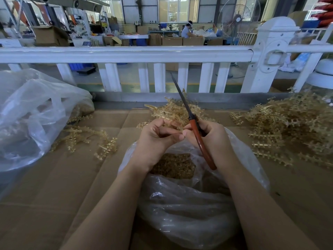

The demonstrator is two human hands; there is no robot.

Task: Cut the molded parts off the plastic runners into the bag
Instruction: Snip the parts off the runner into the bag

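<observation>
Two bare hands meet at the centre of the view above one open clear plastic bag (234,177), whose mouth shows a heap of small amber cut parts (173,166). The right hand (214,139) curls around the orange handles of one pair of scissors (195,127), gripping them with the dark blades closed together and pointing up toward 11 o'clock, the handle ends trailing toward 5 o'clock. The left hand (156,139) has its fingers curled inward, its fingertips pinching a small amber piece (180,129) against the right hand's thumb, just beside the scissor handles; what exactly that piece is cannot be told. Three groups of amber plastic runners lie on the cardboard-covered bench (54,186): a loose pile (173,110) just beyond the hands at 12 o'clock, a large heap (292,127) at 3 o'clock, and a few scattered runners (86,139) at 9 o'clock. A second, crumpled plastic bag (30,112) sits at 9 to 10 o'clock. A white railing (126,53) crosses behind the bench at 12 o'clock.
</observation>
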